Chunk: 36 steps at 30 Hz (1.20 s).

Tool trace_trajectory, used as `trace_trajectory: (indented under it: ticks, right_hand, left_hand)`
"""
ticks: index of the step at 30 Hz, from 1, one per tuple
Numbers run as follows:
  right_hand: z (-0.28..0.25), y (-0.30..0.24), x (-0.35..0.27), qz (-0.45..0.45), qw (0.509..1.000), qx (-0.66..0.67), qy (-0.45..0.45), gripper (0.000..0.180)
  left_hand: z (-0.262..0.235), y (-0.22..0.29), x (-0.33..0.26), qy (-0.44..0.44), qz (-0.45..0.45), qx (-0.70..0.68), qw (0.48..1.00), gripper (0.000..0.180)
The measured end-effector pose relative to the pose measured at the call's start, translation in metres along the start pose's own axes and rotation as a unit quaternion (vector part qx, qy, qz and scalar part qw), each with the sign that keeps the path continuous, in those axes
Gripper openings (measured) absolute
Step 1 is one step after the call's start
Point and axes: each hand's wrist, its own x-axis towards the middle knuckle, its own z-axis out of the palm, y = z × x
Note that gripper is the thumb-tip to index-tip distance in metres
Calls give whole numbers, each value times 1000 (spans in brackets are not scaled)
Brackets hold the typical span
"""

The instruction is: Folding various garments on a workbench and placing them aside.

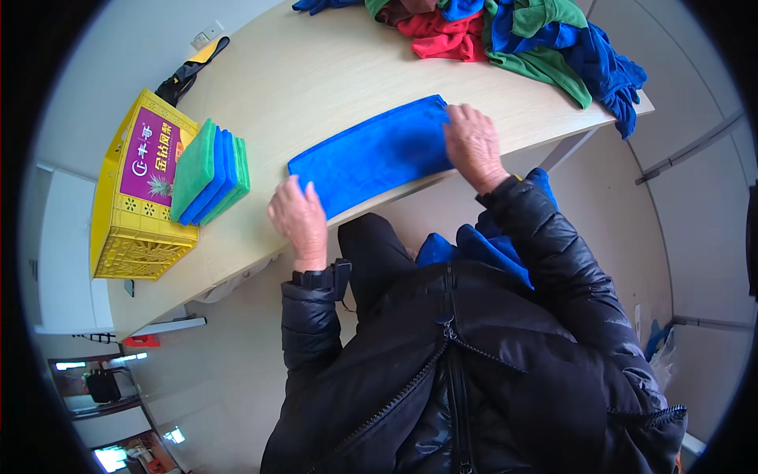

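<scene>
Your left hand [298, 215] and right hand [474, 146] press flat, fingers spread, on opposite ends of the folded blue cloth [371, 154] lying between them on the bench [316, 79]. Soft, light, limp: pinch its corners.

A pale wooden table [316, 71]. Just left of the left fingers [296, 193], a neat stack of folded cloths [209, 170], green and blue, lies on the tabletop. Touching the stack's far side is a yellow plastic crate [138, 237] with a purple printed card [150, 154] on top. Beyond the right fingers [462, 118], at the table's far edge, sits a loose heap of cloths [513, 35], red, green and blue. Far beyond the left fingers, a black and yellow tool [189, 71] rests at the table's corner.
</scene>
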Motion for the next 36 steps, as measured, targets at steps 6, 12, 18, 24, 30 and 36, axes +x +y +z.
trace_trajectory:
  ticks: [6, 12, 18, 24, 30, 36]
  right_hand:
    - [31, -92, -9, -117, 987, 99, -44, 33]
    - [43, -67, -23, -90, 987, 35, -129, 47]
    - [36, 5, -16, -63, 992, -17, -108, 46]
    - [22, 18, 7, -56, 974, -152, -160, 48]
    - [39, -45, 28, -109, 960, 4, -256, 57]
    - [55, 5, 30, -96, 964, -33, -244, 64]
  left_hand:
    - [37, 59, -6, -94, 168, -113, 975, 42]
    - [45, 33, -19, -152, 116, -13, 981, 51]
    - [47, -39, -13, -157, 29, -31, 987, 54]
    - [22, -35, 6, -205, 39, 67, 976, 55]
    - [50, 10, 35, -262, 163, -9, 951, 60]
    - [61, -21, 29, -258, 104, -13, 960, 63]
